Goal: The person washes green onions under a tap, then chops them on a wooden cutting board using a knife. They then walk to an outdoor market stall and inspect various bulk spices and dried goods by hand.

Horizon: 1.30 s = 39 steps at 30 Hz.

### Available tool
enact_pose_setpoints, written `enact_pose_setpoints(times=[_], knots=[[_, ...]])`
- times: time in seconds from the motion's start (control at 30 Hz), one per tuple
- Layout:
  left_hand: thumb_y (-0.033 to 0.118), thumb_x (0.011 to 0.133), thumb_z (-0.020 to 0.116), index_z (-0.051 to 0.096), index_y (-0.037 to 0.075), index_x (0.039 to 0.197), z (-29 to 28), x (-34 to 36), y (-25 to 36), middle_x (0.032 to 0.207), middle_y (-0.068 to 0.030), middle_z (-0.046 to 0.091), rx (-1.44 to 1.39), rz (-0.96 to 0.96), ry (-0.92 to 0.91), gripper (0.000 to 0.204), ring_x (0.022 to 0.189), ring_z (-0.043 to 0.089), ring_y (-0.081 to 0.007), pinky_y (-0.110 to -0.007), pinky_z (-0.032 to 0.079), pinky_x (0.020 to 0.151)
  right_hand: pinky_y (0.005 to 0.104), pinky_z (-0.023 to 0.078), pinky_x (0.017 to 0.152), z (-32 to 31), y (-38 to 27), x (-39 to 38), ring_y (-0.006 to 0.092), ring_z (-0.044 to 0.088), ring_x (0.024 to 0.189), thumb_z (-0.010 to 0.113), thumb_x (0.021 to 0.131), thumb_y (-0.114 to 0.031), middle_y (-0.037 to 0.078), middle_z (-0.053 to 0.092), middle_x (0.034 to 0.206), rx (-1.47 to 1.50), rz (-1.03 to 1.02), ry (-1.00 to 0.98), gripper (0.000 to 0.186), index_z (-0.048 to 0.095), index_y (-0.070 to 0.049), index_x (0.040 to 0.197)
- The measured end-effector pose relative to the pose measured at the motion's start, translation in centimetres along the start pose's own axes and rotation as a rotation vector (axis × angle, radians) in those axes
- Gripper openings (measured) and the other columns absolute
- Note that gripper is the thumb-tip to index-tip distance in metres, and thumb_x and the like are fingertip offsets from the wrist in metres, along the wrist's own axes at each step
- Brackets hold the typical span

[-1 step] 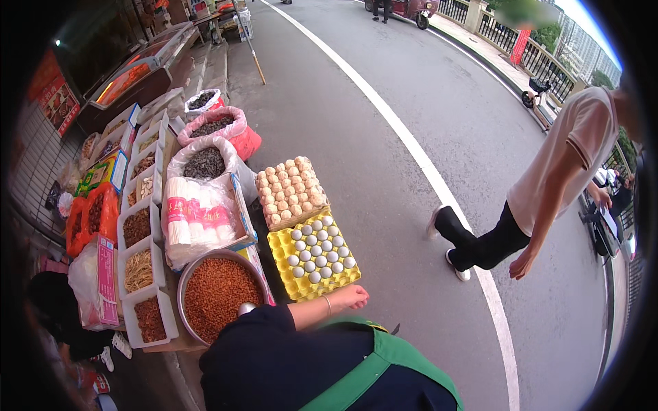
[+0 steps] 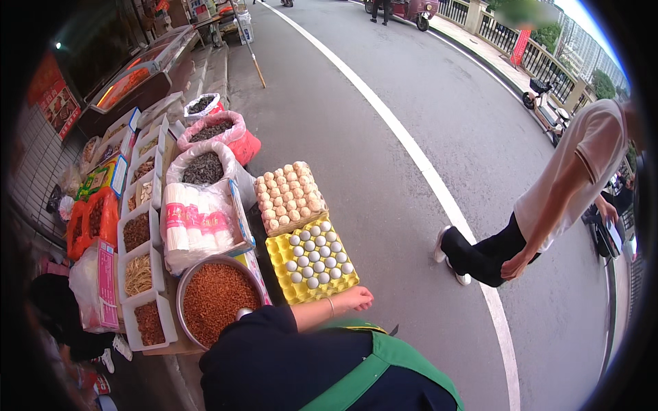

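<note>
Road [image 2: 391,240] fills most of your right side, 12 round to 5 o'clock from view centre; white line [image 2: 497,325] runs along it. Passer-by [image 2: 541,198] at 3, pale top, black trousers, well apart from your goods. Your dark sleeve [image 2: 247,342] and green apron [image 2: 394,353] take up 5 to 7.

Clock from your left hand [image 2: 354,299] for the rest. White bins [image 2: 168,315] run in a row from 9 to past 10, dried goods in them. Open sacks [image 2: 245,146] of dark dried stuff around 10 to 11. Metal basin [image 2: 181,301] at 9, full of brown bits [image 2: 216,298]; your sleeve overlaps its near side. Noodle bundles [image 2: 195,219] in pink wraps at 10, clear plastic around them.

Yellow egg tray [image 2: 279,259] sits between 10 and 11, just beside your hand. Tray of tan balls [image 2: 298,224] at 11, up against its far edge.

Left hand: fingers point to 3, look loosely bent. Can't tell if it's closed, gripping anything or touching the tray. Right hand's out of view, can't tell its state.

Pale eggs [image 2: 321,241] fill part of the yellow tray. Thin bracelet [image 2: 331,307] on your left wrist.
</note>
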State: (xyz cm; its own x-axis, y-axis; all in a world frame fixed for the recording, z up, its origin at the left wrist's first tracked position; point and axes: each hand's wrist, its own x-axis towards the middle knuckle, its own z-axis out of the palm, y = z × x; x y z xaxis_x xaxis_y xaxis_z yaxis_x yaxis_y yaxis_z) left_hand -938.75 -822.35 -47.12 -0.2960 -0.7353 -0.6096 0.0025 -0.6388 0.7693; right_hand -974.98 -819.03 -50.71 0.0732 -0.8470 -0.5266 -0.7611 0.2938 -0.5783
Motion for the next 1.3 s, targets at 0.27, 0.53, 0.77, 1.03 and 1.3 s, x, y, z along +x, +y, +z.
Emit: enact_pose_setpoints(times=[0.27, 0.53, 0.77, 1.03, 1.3], knots=[[0.016, 0.089, 0.051, 0.056, 0.003, 0.102, -3.1, 9.7, 8.5, 0.086, -0.0043, 0.062, 0.011, 0.077, 0.185, 0.019, 0.077, 0.059, -0.0106, -0.024, 0.049, 0.064, 0.0362, 0.049, 0.082, -10.7, 2.9, 13.2, 0.0287, 0.062, 0.098, 0.062, 0.073, -0.017, 0.024, 0.064, 0.096, -0.048, 0.224, 0.031, 0.032, 0.064, -0.002, 0.102], [0.016, 0.082, 0.057, 0.064, 0.000, 0.084, -5.9, 12.9, 1.4, 0.071, -0.0059, 0.062, -0.067, -0.170, 0.678, 0.018, 0.064, 0.058, -0.0129, -0.025, 0.045, 0.054, 0.0358, 0.049, 0.083, -22.1, 1.9, 28.5, 0.0283, 0.061, 0.100, 0.061, 0.073, -0.014, 0.025, 0.064, 0.097, -0.176, 0.307, -0.121, 0.030, 0.065, -0.002, 0.100], [0.016, 0.083, 0.054, 0.063, 0.002, 0.076, -4.8, 15.3, 6.7, 0.066, -0.0056, 0.061, -0.289, -0.189, 0.931, 0.018, 0.060, 0.059, -0.0139, -0.025, 0.044, 0.049, 0.0355, 0.053, 0.069, -30.9, -3.0, 53.5, 0.0278, 0.067, 0.066, 0.052, 0.073, -0.007, 0.021, 0.066, 0.073, -0.417, -0.146, 0.099, 0.032, 0.062, 0.002, 0.102], [0.028, 0.076, 0.056, 0.067, 0.005, 0.069, -9.3, 20.8, -2.6, 0.071, -0.0152, 0.065, 0.651, -0.403, 0.729, 0.027, 0.066, 0.064, -0.0304, -0.041, 0.050, 0.060, 0.0304, 0.052, 0.063, -21.4, -32.2, 67.9, 0.0200, 0.066, 0.068, 0.053, 0.082, -0.008, 0.014, 0.066, 0.081, -0.084, -0.526, -0.247, 0.031, 0.057, 0.002, 0.110], [0.021, 0.075, 0.058, 0.068, 0.004, 0.074, -28.1, 29.1, 11.8, 0.074, -0.0158, 0.065, 0.078, -0.277, 0.950, 0.019, 0.073, 0.064, -0.0314, -0.040, 0.050, 0.068, 0.0323, 0.051, 0.074, -17.9, -35.1, 74.9, 0.0190, 0.065, 0.085, 0.062, 0.079, -0.014, 0.014, 0.066, 0.086, -0.510, -0.341, -0.576, 0.036, 0.057, -0.002, 0.113]])
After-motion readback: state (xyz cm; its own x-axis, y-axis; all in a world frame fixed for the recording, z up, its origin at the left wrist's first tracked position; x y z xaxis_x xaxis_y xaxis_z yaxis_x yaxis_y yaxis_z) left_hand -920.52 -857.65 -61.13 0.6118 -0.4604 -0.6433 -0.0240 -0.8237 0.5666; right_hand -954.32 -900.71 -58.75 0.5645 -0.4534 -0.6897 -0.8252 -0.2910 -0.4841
